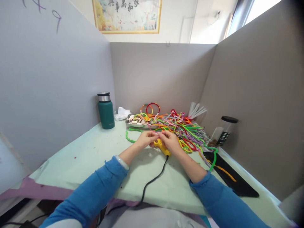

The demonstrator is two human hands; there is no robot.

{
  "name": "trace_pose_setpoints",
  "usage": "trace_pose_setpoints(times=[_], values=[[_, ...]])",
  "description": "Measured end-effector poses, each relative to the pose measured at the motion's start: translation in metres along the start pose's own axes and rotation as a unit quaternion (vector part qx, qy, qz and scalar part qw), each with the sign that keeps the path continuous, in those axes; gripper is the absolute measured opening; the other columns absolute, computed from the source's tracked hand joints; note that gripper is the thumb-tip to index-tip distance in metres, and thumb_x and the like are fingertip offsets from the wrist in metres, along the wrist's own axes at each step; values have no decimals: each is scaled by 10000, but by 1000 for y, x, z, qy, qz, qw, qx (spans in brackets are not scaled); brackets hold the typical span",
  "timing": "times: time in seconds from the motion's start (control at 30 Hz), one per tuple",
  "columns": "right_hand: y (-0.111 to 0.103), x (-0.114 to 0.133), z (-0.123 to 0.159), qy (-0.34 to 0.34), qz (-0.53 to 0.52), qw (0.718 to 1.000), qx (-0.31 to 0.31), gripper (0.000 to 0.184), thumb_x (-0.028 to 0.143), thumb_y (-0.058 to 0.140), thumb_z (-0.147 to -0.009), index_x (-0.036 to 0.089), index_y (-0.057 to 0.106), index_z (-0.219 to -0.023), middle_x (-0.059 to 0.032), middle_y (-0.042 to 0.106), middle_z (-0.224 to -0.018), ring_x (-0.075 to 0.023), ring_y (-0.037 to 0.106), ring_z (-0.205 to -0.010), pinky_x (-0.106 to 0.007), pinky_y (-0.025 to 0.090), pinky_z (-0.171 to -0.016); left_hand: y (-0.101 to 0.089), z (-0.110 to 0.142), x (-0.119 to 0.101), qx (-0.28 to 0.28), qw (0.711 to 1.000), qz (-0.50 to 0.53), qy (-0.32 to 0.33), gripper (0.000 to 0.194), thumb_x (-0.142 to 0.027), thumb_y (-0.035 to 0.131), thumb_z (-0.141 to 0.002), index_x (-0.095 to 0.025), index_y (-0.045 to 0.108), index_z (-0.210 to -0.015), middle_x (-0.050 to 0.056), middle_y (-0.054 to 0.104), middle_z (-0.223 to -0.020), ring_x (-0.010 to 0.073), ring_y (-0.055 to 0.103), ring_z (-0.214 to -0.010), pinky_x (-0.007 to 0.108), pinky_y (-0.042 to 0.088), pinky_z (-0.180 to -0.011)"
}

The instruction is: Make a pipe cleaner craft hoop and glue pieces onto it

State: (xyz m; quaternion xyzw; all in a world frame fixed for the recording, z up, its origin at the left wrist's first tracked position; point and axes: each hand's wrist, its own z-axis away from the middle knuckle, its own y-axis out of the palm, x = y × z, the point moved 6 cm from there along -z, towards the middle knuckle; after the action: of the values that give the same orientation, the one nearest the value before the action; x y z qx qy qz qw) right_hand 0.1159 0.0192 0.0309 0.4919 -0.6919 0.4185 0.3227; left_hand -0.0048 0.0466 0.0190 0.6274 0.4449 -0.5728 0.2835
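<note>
My left hand (147,139) and my right hand (169,141) meet over the table, fingers pinched together. Between the fingertips is a thin pink pipe cleaner (150,127), mostly hidden by the fingers. Just beneath the hands lies a yellow hot glue gun (163,149), its black cord (152,181) running down to the table's front edge. A green pipe cleaner (129,139) lies bent beside my left hand. Beyond the right hand spreads a big tangled pile of coloured pipe cleaners (187,128).
At the back, a metal tray (133,125) holds shells, with wrapped rings (153,104) behind it. A green bottle (106,112) and white tissue (123,112) stand left. On the right are white sticks (196,110), a clear jar (225,131) and a black mat (237,180). Grey partitions enclose the table.
</note>
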Motion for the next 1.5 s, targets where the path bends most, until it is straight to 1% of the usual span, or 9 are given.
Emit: trace_pose_setpoints(times=[0.1,0.33,0.53,0.6,0.73,0.83,1.0,1.13,1.5], values=[[0,-2,0,1,-1,1000,-3,315,479,530,-754,176,546,-672,53,442,-415,-96,384,-385,-223,307,-415,-1,1,2,1,1000,29,-11,263,-355,655,-668,-124,560,-750,-4,589,-644,55,496,-411,205,434,-449],[-2,-5,0,-34,57,998,-14,303,451,517,-779,179,539,-647,43,461,-452,-93,402,-422,-218,303,-427,0,1,1,7,1000,18,-9,313,-406,656,-672,-116,564,-745,3,593,-645,46,481,-392,194,424,-423],[3,-3,0,-12,-29,999,17,283,456,541,-762,180,540,-702,59,439,-443,-87,385,-393,-216,301,-406,-1,5,-8,-1,998,64,-12,290,-367,671,-664,-116,556,-753,3,594,-651,42,477,-397,200,423,-436],[4,-1,0,-9,-63,998,24,269,452,552,-756,183,548,-758,61,453,-471,-84,398,-394,-211,304,-399,-9,5,-15,-7,995,103,-4,283,-347,683,-651,-116,550,-748,9,599,-667,45,484,-418,209,436,-449],[5,0,-1,-6,-87,996,25,265,447,549,-762,191,552,-832,52,491,-548,-77,419,-406,-206,315,-394,-42,2,-33,-77,968,230,59,248,-307,675,-655,-131,533,-756,-22,575,-644,28,436,-405,201,427,-447],[6,-1,-1,-11,-74,997,24,263,448,549,-761,186,557,-791,45,490,-553,-77,421,-411,-209,320,-398,-54,1,-31,-98,962,252,45,243,-286,676,-645,-132,529,-762,-27,566,-627,27,421,-392,191,396,-416],[7,0,0,-26,-74,997,27,266,452,549,-765,187,560,-782,48,484,-536,-85,427,-422,-216,332,-418,-28,4,-23,-46,986,156,31,223,-297,658,-660,-127,516,-687,-17,573,-614,24,416,-372,187,382,-403],[8,2,1,-31,-80,996,38,275,459,545,-766,186,550,-740,48,483,-528,-86,418,-417,-220,325,-419,-7,6,-19,-14,994,102,24,206,-288,644,-677,-126,527,-724,-15,580,-649,25,435,-390,191,411,-420],[7,-5,-1,-18,-86,996,21,244,432,576,-735,195,519,-738,56,479,-519,-86,413,-407,-220,319,-408,-2,6,-11,10,997,79,0,227,-312,638,-687,-125,522,-742,-4,581,-665,35,450,-388,196,419,-409]])
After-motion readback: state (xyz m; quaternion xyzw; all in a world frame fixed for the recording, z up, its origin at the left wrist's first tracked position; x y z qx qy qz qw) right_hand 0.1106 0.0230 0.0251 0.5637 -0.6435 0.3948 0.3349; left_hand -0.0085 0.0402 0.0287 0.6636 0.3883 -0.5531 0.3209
